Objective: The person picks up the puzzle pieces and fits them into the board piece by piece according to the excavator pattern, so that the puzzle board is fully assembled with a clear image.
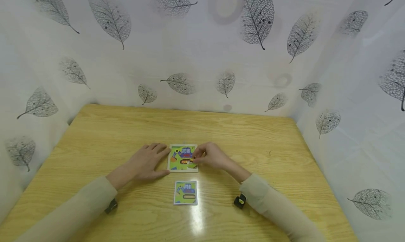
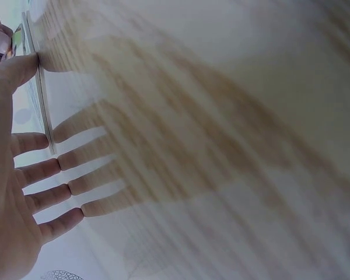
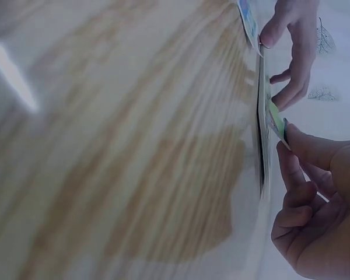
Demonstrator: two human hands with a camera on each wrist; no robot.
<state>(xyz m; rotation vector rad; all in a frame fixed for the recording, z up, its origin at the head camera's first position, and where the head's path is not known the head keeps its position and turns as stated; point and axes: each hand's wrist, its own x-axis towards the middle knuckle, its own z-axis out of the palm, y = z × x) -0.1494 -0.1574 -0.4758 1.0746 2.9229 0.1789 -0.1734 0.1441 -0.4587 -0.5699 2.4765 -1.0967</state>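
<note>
A square picture puzzle (image 1: 178, 153) of a blue excavator on green lies in a pale frame at mid-table. My left hand (image 1: 148, 163) rests flat on the table, fingers spread, with thumb and index fingertip at the frame's left edge. Over the puzzle's right side, my right hand (image 1: 211, 155) pinches a thin puzzle piece (image 3: 277, 121) between thumb and index finger. In the right wrist view that piece is tilted, its lower edge close to the board; its other fingers are curled. A pale gap shows in the picture near the right fingertips.
A smaller card (image 1: 185, 193) with the same excavator picture lies nearer me, below the frame. The wooden table (image 1: 253, 143) is bounded behind and at both sides by white leaf-printed curtains (image 1: 196, 59). Dark camera mounts (image 1: 240, 201) sit under both wrists.
</note>
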